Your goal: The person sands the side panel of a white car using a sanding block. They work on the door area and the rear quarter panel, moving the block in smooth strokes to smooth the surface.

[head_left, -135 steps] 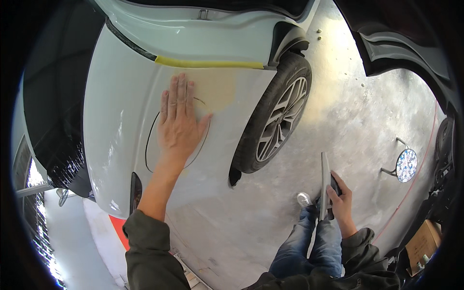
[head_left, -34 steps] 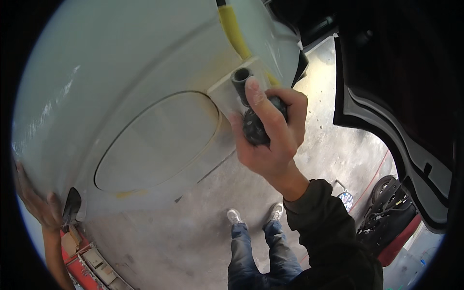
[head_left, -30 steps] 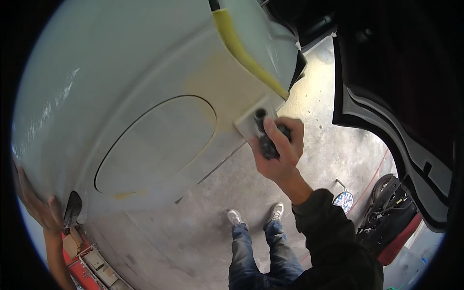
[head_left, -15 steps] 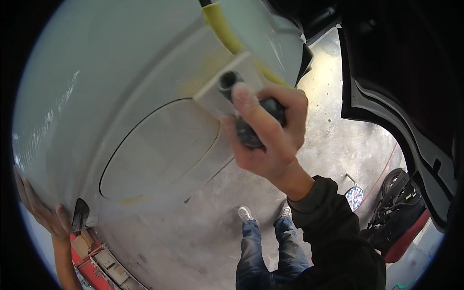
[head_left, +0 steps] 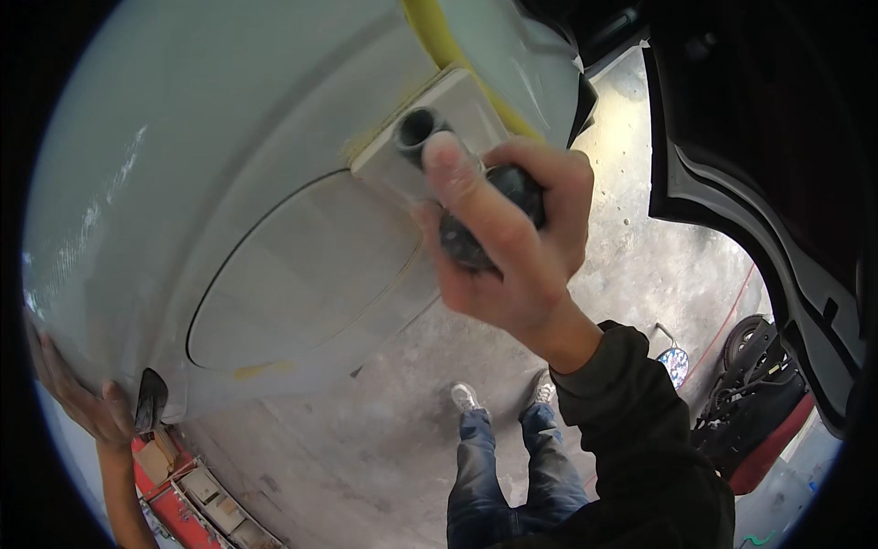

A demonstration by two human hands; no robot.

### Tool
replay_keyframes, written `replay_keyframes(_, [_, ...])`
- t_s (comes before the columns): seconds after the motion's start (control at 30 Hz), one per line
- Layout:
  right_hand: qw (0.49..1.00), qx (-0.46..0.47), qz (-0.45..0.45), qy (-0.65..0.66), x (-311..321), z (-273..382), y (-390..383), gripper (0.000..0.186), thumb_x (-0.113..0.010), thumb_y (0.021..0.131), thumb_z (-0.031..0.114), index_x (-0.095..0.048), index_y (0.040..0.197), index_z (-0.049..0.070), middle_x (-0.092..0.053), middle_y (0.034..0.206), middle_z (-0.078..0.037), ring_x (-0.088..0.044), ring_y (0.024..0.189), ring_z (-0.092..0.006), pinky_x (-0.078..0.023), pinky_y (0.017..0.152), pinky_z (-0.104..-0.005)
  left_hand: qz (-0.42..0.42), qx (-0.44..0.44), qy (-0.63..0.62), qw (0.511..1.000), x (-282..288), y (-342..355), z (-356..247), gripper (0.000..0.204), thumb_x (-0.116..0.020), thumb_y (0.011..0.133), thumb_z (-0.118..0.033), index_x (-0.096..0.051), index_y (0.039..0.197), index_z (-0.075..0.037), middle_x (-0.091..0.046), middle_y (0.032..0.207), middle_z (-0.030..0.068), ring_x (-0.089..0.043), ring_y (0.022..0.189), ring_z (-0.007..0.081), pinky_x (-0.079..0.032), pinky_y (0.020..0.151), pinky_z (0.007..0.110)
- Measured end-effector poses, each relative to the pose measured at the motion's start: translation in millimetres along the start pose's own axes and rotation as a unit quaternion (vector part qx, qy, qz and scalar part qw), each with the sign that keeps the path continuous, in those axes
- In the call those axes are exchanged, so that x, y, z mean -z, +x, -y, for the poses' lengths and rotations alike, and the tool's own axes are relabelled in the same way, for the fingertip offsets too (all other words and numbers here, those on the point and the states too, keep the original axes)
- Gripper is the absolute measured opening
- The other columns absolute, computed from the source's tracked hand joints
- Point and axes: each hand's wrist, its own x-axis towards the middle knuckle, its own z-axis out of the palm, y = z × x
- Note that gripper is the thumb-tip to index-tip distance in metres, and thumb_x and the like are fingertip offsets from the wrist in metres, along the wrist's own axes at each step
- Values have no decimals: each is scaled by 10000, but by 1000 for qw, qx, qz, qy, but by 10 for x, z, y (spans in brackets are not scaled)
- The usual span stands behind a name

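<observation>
My right hand (head_left: 512, 238) is wrapped round the black knob of a hand sanding block (head_left: 393, 169), its thumb lying beside the round dust port. The block's pale base is against a light car body panel (head_left: 302, 119), just above a rounded flap (head_left: 302, 274) outlined by a dark gap. Yellow tape (head_left: 434, 37) runs along the panel edge beside the block. Yellowish patches show near the block and under the flap. At far left my left hand (head_left: 82, 403) lies flat on the panel with fingers stretched out, holding nothing.
A dark open car door (head_left: 732, 183) stands to the right. On the concrete floor (head_left: 366, 457) are a small round stool-like object (head_left: 675, 366) and a black wheeled item (head_left: 745, 384). A red cart with boxes (head_left: 183, 494) is at lower left.
My right hand and the sanding block have shifted slightly up and to the left along the panel. My left hand stays in about the same place.
</observation>
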Motion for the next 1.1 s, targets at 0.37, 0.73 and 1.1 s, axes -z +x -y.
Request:
replay_keyframes(0.37, [998,-14,-58,-32,-24,-95,-163,642,-737,570,33,-766,1179,233,-515,918,-47,-498,750,-210,-430,618,-297,4,5,2,1000,-20,-61,17,794,-311,1043,-558,-240,1538,58,-324,1562,272,-320,1445,414,-267,1182,507])
replay_keyframes(0.73, [996,67,25,-44,149,-175,-20,657,-840,646,-41,-689,1261,136,-535,1056,-103,-500,835,-209,-425,647,-280,4,14,11,1000,-38,-136,45,821,-323,1033,-579,-242,1534,66,-333,1563,260,-334,1437,404,-263,1183,496])
replay_keyframes(1.1, [994,97,37,-43,175,-306,-32,607,-826,635,-42,-718,1199,155,-540,1065,-96,-504,858,-219,-413,678,-299,14,22,9,1000,-63,-264,119,813,-332,1036,-567,-240,1529,73,-336,1571,252,-339,1436,398,-281,1175,479])
